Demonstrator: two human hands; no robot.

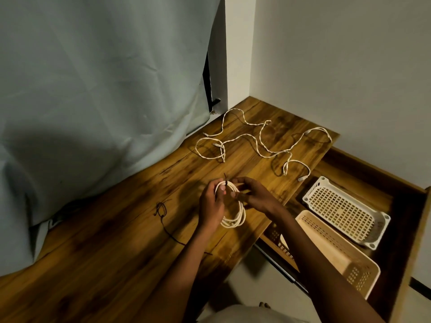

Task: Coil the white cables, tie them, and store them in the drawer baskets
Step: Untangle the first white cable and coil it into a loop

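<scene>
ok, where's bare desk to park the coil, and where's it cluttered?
Free: the wooden desk lower left, between the curtain and the dark ties. Crowded: far end, covered by loose white cables. Both hands hold the coil mid-desk.

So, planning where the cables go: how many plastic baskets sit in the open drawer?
2 seen: a white perforated plastic basket farther back and a beige perforated plastic basket nearer, partly behind the right forearm. More may hide under the desktop.
</scene>
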